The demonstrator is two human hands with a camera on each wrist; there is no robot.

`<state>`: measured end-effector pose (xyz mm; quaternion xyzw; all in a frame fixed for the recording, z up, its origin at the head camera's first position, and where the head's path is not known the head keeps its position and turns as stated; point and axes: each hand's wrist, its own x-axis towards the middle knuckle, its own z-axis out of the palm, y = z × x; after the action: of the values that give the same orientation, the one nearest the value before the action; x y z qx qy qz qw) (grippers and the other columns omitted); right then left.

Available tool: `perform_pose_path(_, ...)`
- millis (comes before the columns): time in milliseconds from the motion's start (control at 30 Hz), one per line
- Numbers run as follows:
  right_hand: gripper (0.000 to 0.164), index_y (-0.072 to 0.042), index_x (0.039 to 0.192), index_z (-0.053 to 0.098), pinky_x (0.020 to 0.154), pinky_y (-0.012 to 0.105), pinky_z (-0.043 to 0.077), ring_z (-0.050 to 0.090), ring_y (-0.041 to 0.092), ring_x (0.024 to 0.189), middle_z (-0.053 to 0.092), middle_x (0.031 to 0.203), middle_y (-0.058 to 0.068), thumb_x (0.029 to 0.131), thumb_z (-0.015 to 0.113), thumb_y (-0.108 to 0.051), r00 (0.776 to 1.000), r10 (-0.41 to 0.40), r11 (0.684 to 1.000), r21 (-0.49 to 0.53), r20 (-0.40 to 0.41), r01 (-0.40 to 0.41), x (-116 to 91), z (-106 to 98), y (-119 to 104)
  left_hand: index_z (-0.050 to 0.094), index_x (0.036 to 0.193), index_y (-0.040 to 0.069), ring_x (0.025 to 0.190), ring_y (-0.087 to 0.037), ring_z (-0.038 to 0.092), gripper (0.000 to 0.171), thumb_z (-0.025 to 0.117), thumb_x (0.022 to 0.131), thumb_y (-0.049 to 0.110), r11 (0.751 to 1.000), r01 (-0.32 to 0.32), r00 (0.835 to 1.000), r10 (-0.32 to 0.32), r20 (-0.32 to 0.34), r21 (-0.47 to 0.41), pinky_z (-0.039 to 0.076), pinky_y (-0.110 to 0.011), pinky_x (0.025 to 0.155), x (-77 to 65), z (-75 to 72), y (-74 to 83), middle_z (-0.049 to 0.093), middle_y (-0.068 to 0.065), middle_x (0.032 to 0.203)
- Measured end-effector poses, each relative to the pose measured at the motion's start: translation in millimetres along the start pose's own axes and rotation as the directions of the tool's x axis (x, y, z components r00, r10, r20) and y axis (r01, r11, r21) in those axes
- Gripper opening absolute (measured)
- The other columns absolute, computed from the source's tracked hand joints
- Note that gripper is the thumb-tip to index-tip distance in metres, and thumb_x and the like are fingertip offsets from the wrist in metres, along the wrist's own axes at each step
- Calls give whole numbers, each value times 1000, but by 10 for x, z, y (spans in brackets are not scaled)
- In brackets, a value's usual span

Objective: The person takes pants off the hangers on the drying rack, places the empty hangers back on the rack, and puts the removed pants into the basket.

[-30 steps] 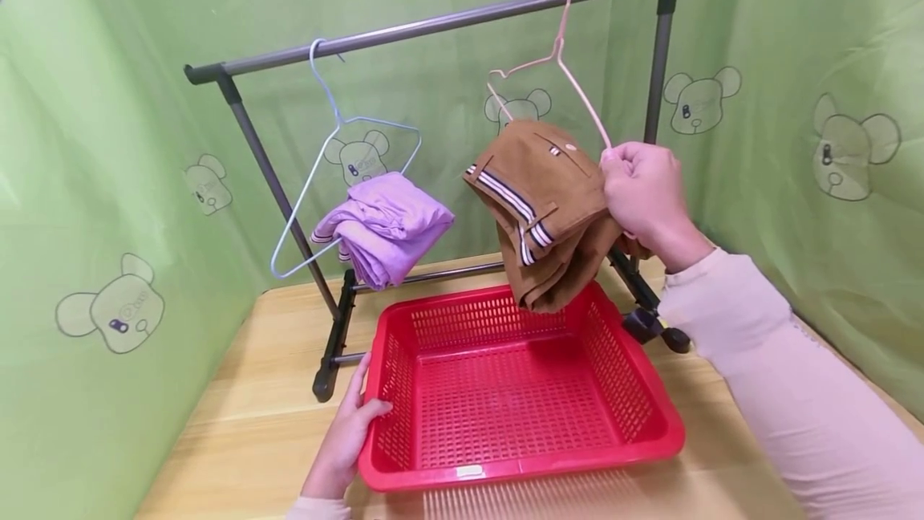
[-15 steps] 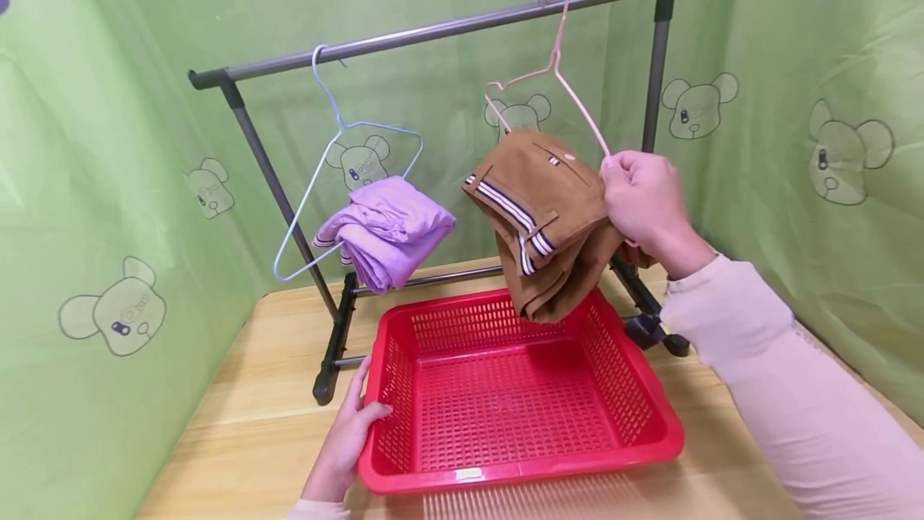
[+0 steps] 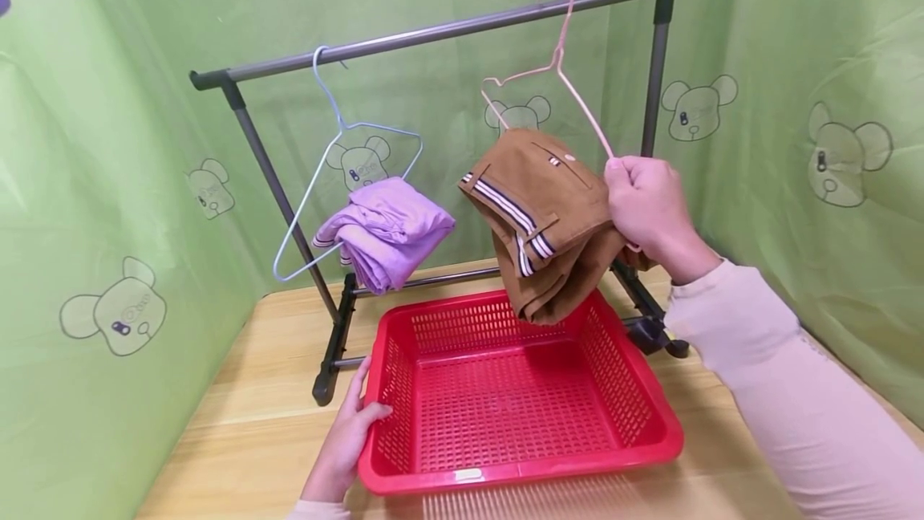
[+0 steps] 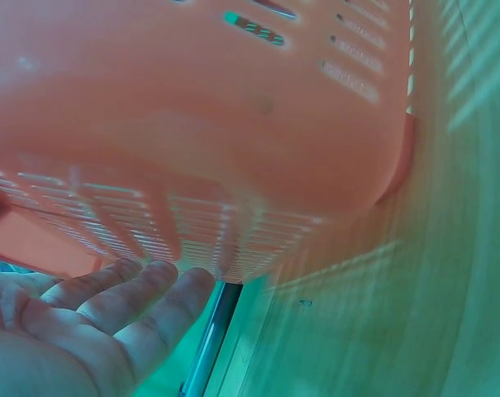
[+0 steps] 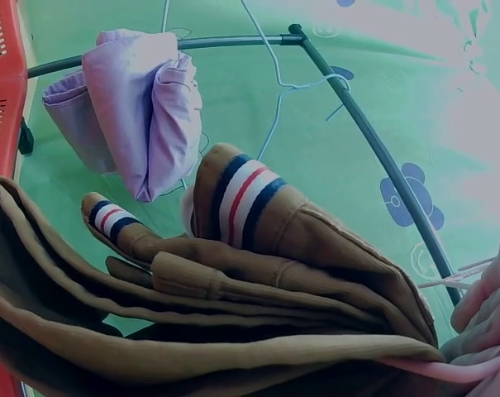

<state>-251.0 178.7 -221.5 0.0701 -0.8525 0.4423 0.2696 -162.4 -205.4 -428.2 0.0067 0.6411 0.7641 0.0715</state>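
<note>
One side of the pink hanger (image 3: pixel 586 107) is pinched by the right hand (image 3: pixel 650 203), probably steadying the brown pants (image 3: pixel 541 183) folded over it above the red basket (image 3: pixel 563 465), which the left hand (image 3: pixel 342 441) grips by one edge, likely against sliding.

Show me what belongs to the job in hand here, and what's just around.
Seems part of the job:
pink hanger, gripped by the right hand
brown garment, hanging on it
red basket, held by the left hand
rack

Probably just around:
purple garment on blue hanger, untouched
wooden table
green curtain
</note>
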Motion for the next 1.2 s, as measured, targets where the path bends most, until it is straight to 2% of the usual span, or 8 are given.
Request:
perform_pose_path(200,45,-11,62,44,40,33,33,43,19,46,36,47,-1,103,41,-29,1000,-2,1000,7,-10,2,-19,-17,22,6,156,27,113,-40,56,86,50,88,-1,1000,2,1000,-2,1,-2,52,-51,86,-7,12,-1,31,-34,144)
perform_pose_path(533,48,-11,61,46,37,33,34,44,18,42,37,44,-2,102,42,-35,1000,6,1000,13,6,-6,-49,-58,47,7,156,27,115,-41,55,84,50,89,-1,1000,6,1000,-6,-3,-6,52,-50,87,1,21,14,31,-33,145)
perform_pose_path(800,51,-4,75,65,39,33,37,49,19,49,49,52,0,100,47,-45,1000,-27,999,-36,-8,27,-85,-65,88,7,156,27,114,-40,55,85,50,89,-1,1000,8,1000,-8,-5,0,52,-50,87,-1,17,5,31,-34,145)
perform_pose_path(1033,43,-3,79,68,42,31,37,50,19,56,50,53,0,100,49,-36,998,-52,997,-52,-27,51,-94,-77,106,7,156,27,114,-40,55,85,50,88,-1,1000,4,1000,-4,1,-2,52,-50,87,3,13,6,31,-34,144)
perform_pose_path(1200,41,-3,82,70,35,31,37,47,18,42,54,55,2,100,48,-33,997,-71,995,-65,-12,70,-103,-89,109,7,156,28,115,-41,55,85,49,88,-2,1000,10,1000,-10,-1,-12,52,-50,87,9,5,4,31,-34,145)
